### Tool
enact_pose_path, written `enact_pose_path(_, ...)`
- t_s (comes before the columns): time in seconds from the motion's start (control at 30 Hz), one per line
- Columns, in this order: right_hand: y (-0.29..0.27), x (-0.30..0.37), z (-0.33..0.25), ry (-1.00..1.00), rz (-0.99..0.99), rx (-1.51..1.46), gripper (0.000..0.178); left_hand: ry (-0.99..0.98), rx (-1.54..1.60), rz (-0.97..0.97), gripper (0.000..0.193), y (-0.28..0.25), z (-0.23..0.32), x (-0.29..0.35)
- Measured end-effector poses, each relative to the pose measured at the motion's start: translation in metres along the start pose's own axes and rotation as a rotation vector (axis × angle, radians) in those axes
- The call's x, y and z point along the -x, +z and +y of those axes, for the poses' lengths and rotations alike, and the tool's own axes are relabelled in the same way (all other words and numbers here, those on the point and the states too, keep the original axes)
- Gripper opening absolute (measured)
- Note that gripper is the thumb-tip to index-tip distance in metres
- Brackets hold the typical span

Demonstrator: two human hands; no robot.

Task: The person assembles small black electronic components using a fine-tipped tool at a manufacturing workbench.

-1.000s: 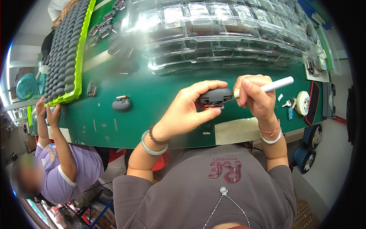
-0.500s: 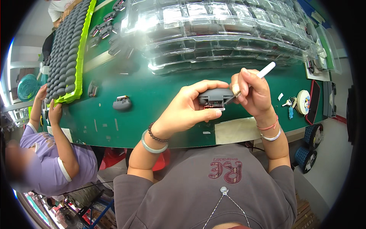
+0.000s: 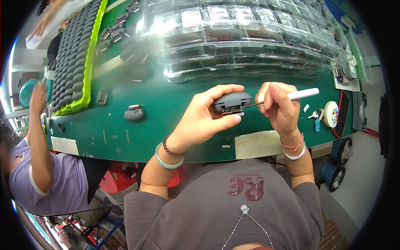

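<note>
My left hand [image 3: 196, 119] is closed around a dark grey rounded plastic housing [image 3: 231, 101], its thumb below and fingers behind. The housing's open side faces me and shows small electronic parts and a reddish strip. In my right hand [image 3: 284, 109] is a white-handled tool [image 3: 307, 93] with a thin metal shaft, pinched between thumb and fingers. The shaft points left, its tip at the right end of the housing's opening; whether it touches is too small to tell. A similar grey housing [image 3: 134, 114] lies on the green table to the left.
Stacked clear plastic trays [image 3: 250, 50] cover the back of the table [image 3: 166, 98]. A lime-green tray [image 3: 77, 107] of grey housings stands at left, near a co-worker's raised hand [image 3: 38, 98]. Keys [image 3: 316, 114] and a round white item [image 3: 331, 113] lie right; beige paper [image 3: 258, 144] lies in front.
The tool has swung from slanting steeply upward to nearly level, and my right hand has shifted slightly right. The housing has tilted a little. The co-worker's hands have left the lime-green tray.
</note>
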State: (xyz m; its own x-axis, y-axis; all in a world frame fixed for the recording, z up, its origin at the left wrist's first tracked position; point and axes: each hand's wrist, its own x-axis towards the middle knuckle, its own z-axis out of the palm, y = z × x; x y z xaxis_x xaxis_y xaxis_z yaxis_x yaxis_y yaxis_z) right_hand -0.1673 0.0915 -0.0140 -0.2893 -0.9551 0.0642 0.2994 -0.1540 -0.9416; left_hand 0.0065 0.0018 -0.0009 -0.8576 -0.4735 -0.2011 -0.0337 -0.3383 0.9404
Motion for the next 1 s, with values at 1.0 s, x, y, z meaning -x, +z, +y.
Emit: enact_pose_path(1.0, 0.005, 0.004, 0.007, -0.021, -0.044, -0.095, 0.043, 0.255, -0.138, 0.038, 0.044, 0.0, -0.006, 0.001)
